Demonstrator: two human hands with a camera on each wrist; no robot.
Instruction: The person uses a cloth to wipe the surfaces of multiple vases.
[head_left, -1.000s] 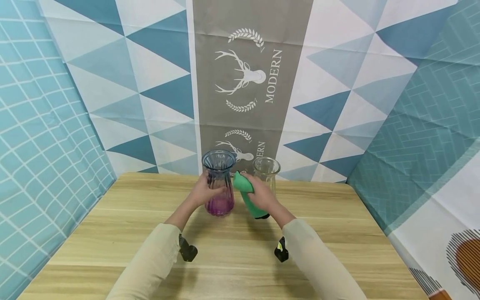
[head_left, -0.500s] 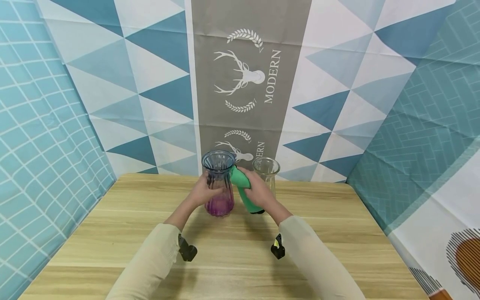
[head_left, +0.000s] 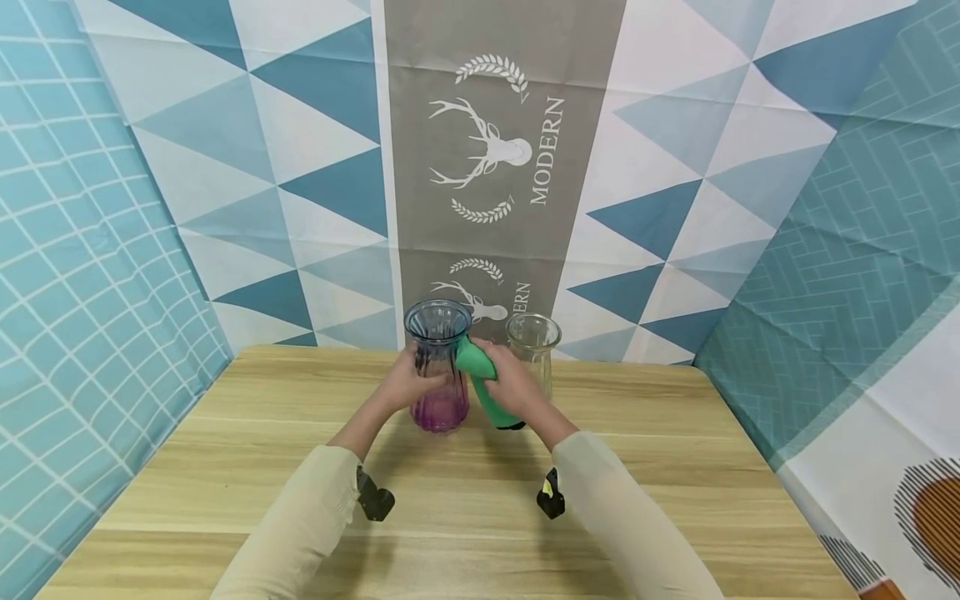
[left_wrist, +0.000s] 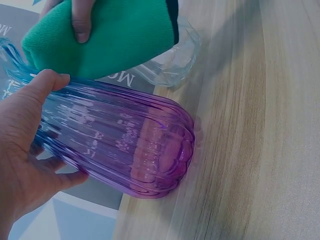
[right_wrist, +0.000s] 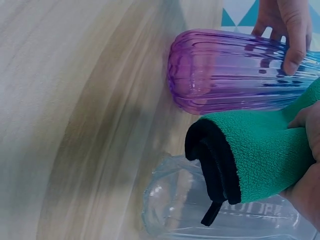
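A ribbed glass vase (head_left: 440, 408), blue at the top and purple at the base, stands upright near the table's back edge. My left hand (head_left: 408, 382) grips it round the middle, thumb in front, as the left wrist view also shows. In my right hand (head_left: 517, 382) is a folded green towel (left_wrist: 105, 40) with a black border; the fingers and thumb curl round it. The towel's upper end touches the right side of the coloured vase, near its neck. Just behind the right hand stands a clear glass vase (head_left: 534, 333), partly hidden by hand and towel.
Both vases stand on a wooden table (head_left: 450, 533), close to a patterned backdrop (head_left: 502, 167) with deer heads and triangles. A blue tiled sheet (head_left: 90, 250) hangs at the left, a teal one (head_left: 847, 275) at the right.
My right hand has moved a little to the left with the towel, bringing it from beside the coloured vase up against it. The left hand and both vases have stayed in place.
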